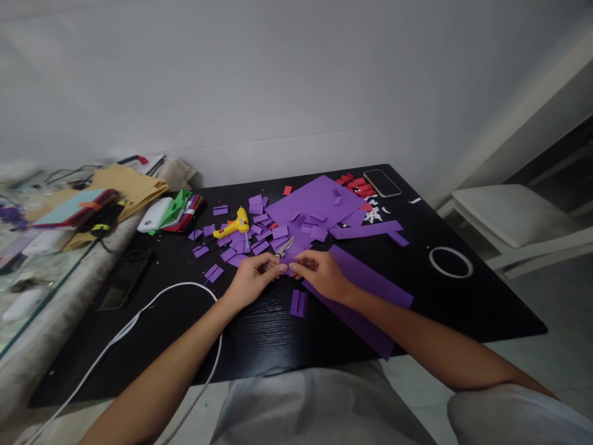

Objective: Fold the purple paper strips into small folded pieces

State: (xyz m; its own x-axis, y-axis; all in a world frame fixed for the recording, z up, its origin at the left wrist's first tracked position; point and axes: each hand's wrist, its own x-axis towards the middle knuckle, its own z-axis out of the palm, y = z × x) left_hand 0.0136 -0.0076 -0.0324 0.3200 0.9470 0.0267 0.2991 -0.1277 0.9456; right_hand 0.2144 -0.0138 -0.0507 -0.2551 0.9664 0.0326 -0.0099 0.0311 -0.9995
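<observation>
Lt-grey short R slv (514,414), creased grey fabric (319,408) across front, both forearms (171,364) & hands (254,278) bare.

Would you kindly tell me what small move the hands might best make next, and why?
Perhaps crease the small purple piece: the left hand and right hand both pinch it, and a folded purple piece lies nearer the person.

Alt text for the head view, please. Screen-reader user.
A person's left hand and right hand pinch a small purple piece between them over a black table. Beyond lie scissors, a yellow glue gun and many cut purple pieces; red scraps and a phone lie far right.
</observation>
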